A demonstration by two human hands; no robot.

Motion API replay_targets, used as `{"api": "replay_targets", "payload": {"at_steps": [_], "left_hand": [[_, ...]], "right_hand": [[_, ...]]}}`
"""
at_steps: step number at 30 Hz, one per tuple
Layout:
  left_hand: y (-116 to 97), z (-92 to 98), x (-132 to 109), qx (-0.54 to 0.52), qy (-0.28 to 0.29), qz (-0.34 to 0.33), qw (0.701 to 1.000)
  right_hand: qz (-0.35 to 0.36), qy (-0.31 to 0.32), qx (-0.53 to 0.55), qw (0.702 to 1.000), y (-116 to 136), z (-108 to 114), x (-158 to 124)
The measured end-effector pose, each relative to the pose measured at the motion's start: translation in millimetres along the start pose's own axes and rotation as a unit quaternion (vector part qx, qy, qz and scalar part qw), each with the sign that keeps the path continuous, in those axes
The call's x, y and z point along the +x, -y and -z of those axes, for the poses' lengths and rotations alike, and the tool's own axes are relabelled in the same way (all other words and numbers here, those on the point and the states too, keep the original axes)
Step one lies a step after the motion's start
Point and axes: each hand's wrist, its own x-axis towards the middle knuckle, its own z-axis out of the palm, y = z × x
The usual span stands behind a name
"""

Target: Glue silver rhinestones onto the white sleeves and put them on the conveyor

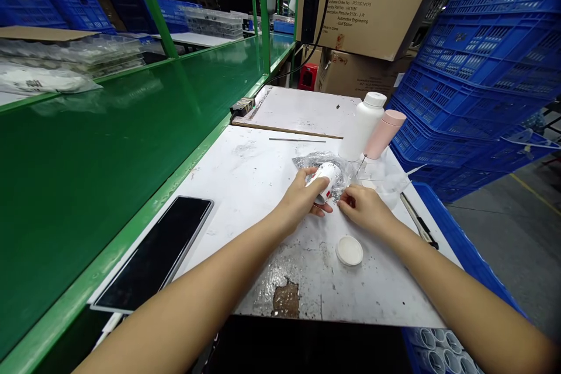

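My left hand [305, 197] is wrapped round a small white cylinder [328, 177] with red and dark markings, held tilted above the table. Close to its right, my right hand [360, 203] has its fingers pinched together at a heap of small shiny metal parts [337, 194]. Whatever sits between those fingertips is too small to make out. Behind both hands lies a clear plastic bag [322, 159] with dark small pieces in it. A round white lid [349, 250] rests on the table, nearer to me than the right hand.
A white bottle [360, 128] and a pink bottle [385, 133] stand at the back right. A box cutter [418, 221] lies by the right edge, a dark-screened tablet [153, 254] at the left. Green conveyor [109, 140] runs alongside; blue crates [473, 76] are stacked at right.
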Motion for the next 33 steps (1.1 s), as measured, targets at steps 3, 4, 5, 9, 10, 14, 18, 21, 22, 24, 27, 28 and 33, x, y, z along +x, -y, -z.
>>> {"api": "replay_targets", "payload": {"at_steps": [3,4,5,9,10,14,18,21,22,24,27,28,33], "left_hand": [[0.7,0.2,0.9,0.006,0.002,-0.002,1.000],[1.0,0.1,1.3,0.009,0.002,-0.001,1.000],[1.3,0.0,1.7,0.011,0.001,-0.001,1.000],[2.6,-0.7,2.9,0.014,-0.001,0.007,1.000],[2.9,-0.7,3.1,0.015,0.000,0.007,1.000],[4.7,0.2,4.4,0.018,0.004,0.007,1.000],[7.6,0.6,6.3,0.019,0.008,0.007,1.000],[8.6,-0.2,6.5,0.021,0.009,0.007,1.000],[8.5,-0.6,6.1,0.022,0.009,0.007,1.000],[7.9,-1.5,5.2,0.025,0.008,0.007,1.000],[7.1,-2.3,4.1,0.028,0.006,0.008,1.000],[7.0,-2.4,4.1,0.029,0.005,0.008,1.000],[8.7,-1.4,5.2,0.023,0.006,0.006,1.000]], "right_hand": [[0.020,0.023,0.033,0.999,-0.9,3.8,-5.0],[0.028,0.032,0.048,0.998,-1.6,5.6,-7.3],[0.035,0.040,0.062,0.997,-2.5,7.5,-9.6],[0.048,0.057,0.110,0.991,-8.2,14.5,-17.3],[0.049,0.058,0.116,0.990,-9.7,15.9,-18.6],[0.051,0.052,0.113,0.991,-12.0,19.3,-20.8],[0.064,0.044,0.089,0.993,-7.4,17.2,-20.1],[0.062,0.040,0.068,0.995,-3.8,13.6,-19.3],[0.061,0.040,0.062,0.995,-3.2,12.6,-19.3],[0.061,0.042,0.052,0.996,-3.1,11.5,-19.8],[0.067,0.048,0.050,0.995,-5.1,11.4,-21.0],[0.068,0.052,0.050,0.995,-5.9,11.6,-21.3],[0.069,0.057,0.054,0.995,-4.8,17.1,-23.8]]}}
